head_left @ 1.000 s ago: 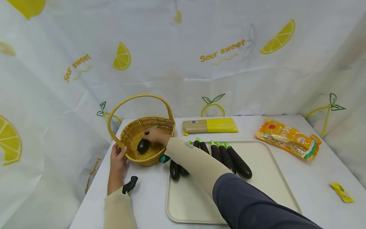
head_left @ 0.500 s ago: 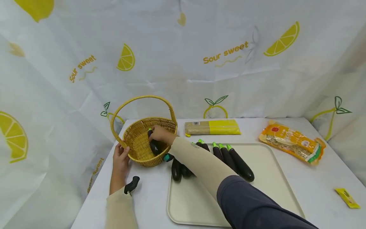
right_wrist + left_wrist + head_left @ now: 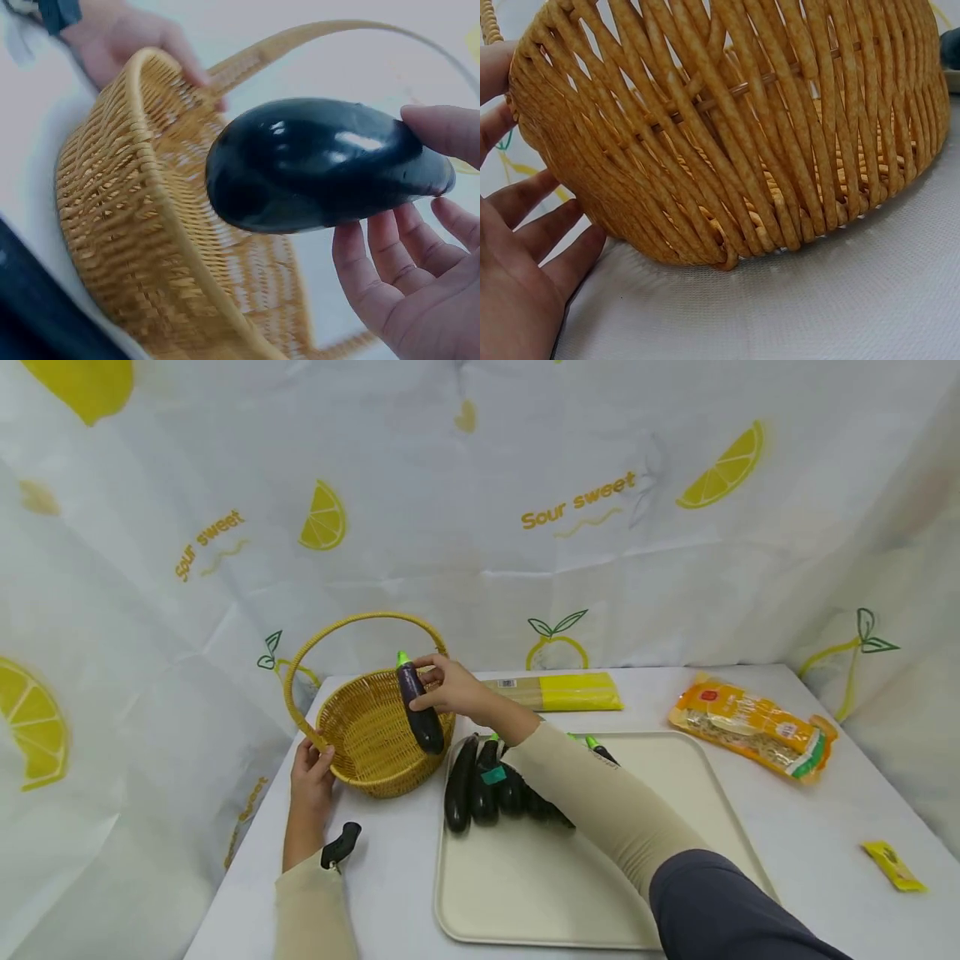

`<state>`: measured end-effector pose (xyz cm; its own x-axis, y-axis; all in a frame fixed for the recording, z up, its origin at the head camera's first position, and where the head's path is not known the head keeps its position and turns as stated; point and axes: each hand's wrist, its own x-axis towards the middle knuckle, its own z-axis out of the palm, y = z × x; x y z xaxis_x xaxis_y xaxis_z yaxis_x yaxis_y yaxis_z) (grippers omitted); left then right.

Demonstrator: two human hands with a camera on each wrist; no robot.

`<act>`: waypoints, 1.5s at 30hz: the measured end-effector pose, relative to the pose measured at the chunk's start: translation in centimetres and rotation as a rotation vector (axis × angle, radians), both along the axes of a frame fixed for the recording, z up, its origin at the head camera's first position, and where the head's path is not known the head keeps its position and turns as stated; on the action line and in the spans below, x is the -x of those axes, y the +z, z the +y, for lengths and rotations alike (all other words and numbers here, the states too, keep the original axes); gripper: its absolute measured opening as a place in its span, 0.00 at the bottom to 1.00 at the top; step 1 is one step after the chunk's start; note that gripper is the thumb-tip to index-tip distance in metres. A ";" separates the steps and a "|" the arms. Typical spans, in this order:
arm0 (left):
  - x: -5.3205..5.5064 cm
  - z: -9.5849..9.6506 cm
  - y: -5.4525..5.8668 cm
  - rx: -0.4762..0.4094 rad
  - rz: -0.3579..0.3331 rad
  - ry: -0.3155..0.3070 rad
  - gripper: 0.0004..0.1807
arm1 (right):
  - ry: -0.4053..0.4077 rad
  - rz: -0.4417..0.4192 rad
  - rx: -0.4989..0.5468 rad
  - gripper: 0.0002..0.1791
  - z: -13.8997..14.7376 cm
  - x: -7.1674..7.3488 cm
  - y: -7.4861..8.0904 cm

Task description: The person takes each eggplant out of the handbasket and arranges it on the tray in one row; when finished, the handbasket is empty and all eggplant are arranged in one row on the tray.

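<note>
In the head view, my right hand (image 3: 468,697) pinches a dark purple eggplant (image 3: 417,714) with a green stem end between thumb and fingers. It is held tilted, stem up, over the right side of a yellow wicker basket (image 3: 375,787). The right wrist view shows the glossy rounded end of the eggplant (image 3: 300,165) above the basket rim, with the thumb on one side and the fingers on the other. My left hand (image 3: 309,785) grips the basket's left rim by the handle's base; in the left wrist view its fingers (image 3: 544,229) lie against the wicker wall. Bare weave shows inside the basket.
A beige tray (image 3: 525,893) right of the basket bears several eggplants (image 3: 459,789), partly hidden by my right forearm. Behind it lies a yellow noodle pack (image 3: 577,692). An orange food bag (image 3: 757,727) and a small yellow packet (image 3: 894,865) lie to the right.
My right hand has lifted the eggplant from inside the basket, up and to the right, its stem now pointing up. My left hand stays on the basket rim.
</note>
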<state>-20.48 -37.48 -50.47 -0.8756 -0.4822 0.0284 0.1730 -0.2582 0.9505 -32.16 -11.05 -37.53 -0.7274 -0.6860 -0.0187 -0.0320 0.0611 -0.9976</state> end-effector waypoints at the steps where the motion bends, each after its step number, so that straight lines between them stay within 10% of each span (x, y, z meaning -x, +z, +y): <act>1: 0.0 -0.1 -0.1 -0.003 0.006 0.000 0.23 | -0.005 0.011 0.013 0.38 0.9 -0.1 0.1; 11: 0.5 -1.3 0.0 0.026 0.013 -0.008 0.25 | -0.134 0.085 0.059 0.39 11.0 -0.5 -1.5; 26: 0.5 -1.3 1.0 0.018 -0.046 -0.002 0.27 | -0.352 0.130 -0.323 0.43 27.6 -1.8 -4.4; 37: 0.3 -1.9 0.7 -0.016 -0.021 0.014 0.26 | -0.327 0.033 -0.411 0.42 29.2 -3.3 -8.2; 45: -0.3 -2.5 0.6 -0.014 -0.026 0.028 0.27 | -0.365 0.135 -0.583 0.41 28.1 -2.8 -9.4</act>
